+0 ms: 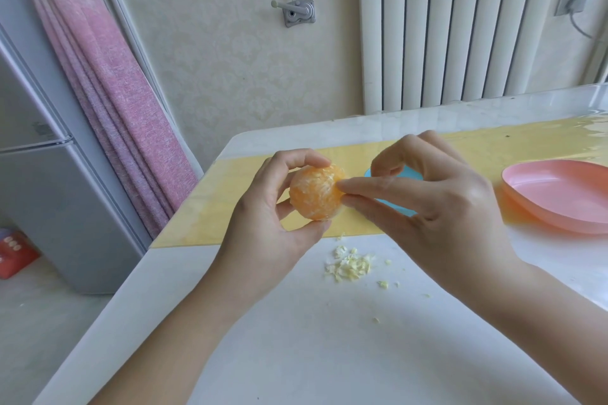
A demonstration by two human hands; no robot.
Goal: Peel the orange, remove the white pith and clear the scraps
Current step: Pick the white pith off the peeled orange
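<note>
While the left hand (279,204) gripped the peeled orange (316,192) above the bench (296,339), the right hand (437,204) pinched pith at its side; pith scraps (350,266) lay beneath.

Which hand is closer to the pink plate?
Right. The right hand is just left of the plate, not touching it, pinching at the orange. The left hand holds the orange from its other side, farther from the plate.
</note>
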